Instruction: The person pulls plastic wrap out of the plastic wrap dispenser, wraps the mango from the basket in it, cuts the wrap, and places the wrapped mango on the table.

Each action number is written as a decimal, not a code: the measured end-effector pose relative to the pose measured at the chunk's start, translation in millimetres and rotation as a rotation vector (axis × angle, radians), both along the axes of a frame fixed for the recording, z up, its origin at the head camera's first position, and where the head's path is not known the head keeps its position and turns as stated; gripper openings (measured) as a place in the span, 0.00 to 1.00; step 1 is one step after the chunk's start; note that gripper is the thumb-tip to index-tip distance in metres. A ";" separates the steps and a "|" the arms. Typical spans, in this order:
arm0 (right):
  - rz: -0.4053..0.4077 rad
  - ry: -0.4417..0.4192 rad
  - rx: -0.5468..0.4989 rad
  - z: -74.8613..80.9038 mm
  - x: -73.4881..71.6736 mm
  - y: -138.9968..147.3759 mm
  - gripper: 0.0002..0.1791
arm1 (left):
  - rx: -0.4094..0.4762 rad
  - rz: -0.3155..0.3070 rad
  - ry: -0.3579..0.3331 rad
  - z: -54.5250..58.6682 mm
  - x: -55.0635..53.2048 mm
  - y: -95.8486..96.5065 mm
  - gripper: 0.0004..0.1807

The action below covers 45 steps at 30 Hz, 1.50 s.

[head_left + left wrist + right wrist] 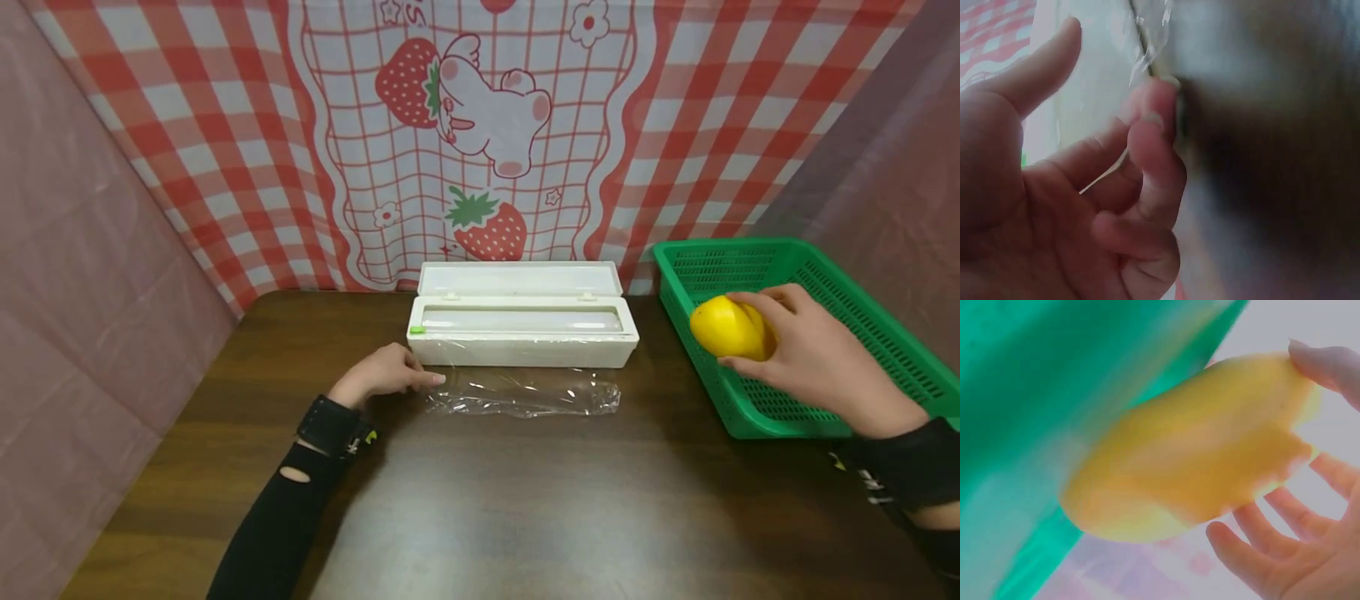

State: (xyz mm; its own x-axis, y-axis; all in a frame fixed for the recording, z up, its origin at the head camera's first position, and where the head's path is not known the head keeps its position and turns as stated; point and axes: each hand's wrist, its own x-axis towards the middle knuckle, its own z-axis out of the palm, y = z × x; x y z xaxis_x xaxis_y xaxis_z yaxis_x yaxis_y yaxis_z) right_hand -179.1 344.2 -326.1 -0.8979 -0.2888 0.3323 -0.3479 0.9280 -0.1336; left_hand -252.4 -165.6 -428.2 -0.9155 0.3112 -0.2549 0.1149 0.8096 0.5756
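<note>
While our right hand (817, 360) holds a yellow fruit (723, 329), its grip is clamped on one end of it, the thumb on one side and the fingers on the other. We have the fruit at the left side of a green basket (768, 427), its free end pointing leftward; whether it touches the plastic we cannot tell. Our left hand (386, 372) has its grip apart, the thumb well clear of the loosely bent fingers, with a fingertip at the left end of a crumpled strip of clear film (525, 400). We cannot tell how firmly that fingertip meets it.

Just behind the strip we see a white dispenser box (525, 355), its lid (520, 279) raised, a pale roll (521, 320) lying inside and a green tab (417, 330) at its left corner. Box, film and basket are on a dark brown table (487, 517). On each wrist we wear a black band, and a black sleeve (273, 521) covers our left forearm. Behind the table hangs a red-and-white checked cloth (210, 167) printed with strawberries and a white cartoon animal.
</note>
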 end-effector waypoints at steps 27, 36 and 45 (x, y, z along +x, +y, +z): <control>0.454 0.102 -0.044 -67.7 -39.6 -204.6 0.40 | 0.117 -0.321 -0.077 -4.7 8.5 -1.2 0.12; 0.443 0.059 -0.019 -90.0 -46.2 -236.3 0.41 | 0.165 -0.374 -0.114 -0.5 9.9 -2.6 0.09; 0.449 0.030 -0.019 -103.9 -48.4 -237.0 0.45 | 0.185 -0.421 -0.116 -3.7 9.1 -1.1 0.09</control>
